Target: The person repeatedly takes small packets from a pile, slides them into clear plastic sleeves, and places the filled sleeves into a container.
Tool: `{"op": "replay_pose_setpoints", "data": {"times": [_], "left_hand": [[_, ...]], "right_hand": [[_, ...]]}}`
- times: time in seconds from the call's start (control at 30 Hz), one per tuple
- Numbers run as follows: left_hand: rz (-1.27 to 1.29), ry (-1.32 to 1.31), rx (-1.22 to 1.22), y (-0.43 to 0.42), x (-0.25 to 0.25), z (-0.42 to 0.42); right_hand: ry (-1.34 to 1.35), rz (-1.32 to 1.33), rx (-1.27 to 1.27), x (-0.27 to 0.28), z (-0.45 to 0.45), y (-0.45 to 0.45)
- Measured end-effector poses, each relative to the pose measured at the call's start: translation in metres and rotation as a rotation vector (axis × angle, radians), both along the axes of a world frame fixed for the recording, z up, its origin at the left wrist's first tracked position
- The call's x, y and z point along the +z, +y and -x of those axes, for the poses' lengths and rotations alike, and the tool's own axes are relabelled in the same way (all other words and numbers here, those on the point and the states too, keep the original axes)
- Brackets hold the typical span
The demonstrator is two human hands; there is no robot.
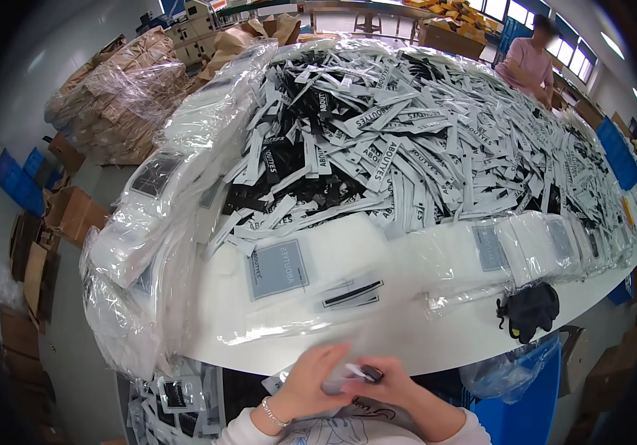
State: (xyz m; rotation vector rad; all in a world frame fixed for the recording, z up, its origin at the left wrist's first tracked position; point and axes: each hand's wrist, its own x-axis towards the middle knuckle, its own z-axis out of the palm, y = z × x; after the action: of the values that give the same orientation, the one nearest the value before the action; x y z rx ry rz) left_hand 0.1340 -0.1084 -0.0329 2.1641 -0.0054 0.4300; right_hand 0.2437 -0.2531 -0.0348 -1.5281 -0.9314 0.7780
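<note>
White sachets [422,148] w/ black lettering are heaped across the middle of the worktop [448,348], mixed w/ black ones, esp. toward the left edge. Just off the near edge, approx. at its midpoint, a small blk/wht item [369,373] is gripped btwn thumb & fingers of the right hand [394,386]. The left hand [311,382] is curled beside it, against a pale piece [337,378], blurred; whether that's firmly held can't be told, nor whether both are one pc. A bracelet [274,413] is worn on the left wrist.

Along the near edge, clear pouches [277,268] w/ grey labels are laid in a row; more bagged white stock [137,248] is banked along the left edge. A black glove [529,311] is set by the near edge, toward the right. Below that edge, a blue bin [518,415] is seen at right, small packets [174,404] at left. Near the far right edge, a co-worker [529,67] in pink is seen.
</note>
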Motion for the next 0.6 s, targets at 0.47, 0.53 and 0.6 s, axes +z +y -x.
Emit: {"op": "replay_pose_setpoints", "data": {"times": [0.47, 0.53, 0.6], "left_hand": [[-0.152, -0.035, 0.209, -0.018, -0.001, -0.01], [-0.218, -0.097, 0.197, -0.017, -0.002, -0.012], [-0.222, -0.159, 0.203, -0.017, -0.007, -0.01]], "right_hand": [[0.571, -0.496, -0.219, 0.032, -0.007, 0.013], [0.113, -0.286, -0.073, 0.031, -0.003, 0.013], [0.015, -0.254, 0.025, 0.03, -0.01, 0.012]]}}
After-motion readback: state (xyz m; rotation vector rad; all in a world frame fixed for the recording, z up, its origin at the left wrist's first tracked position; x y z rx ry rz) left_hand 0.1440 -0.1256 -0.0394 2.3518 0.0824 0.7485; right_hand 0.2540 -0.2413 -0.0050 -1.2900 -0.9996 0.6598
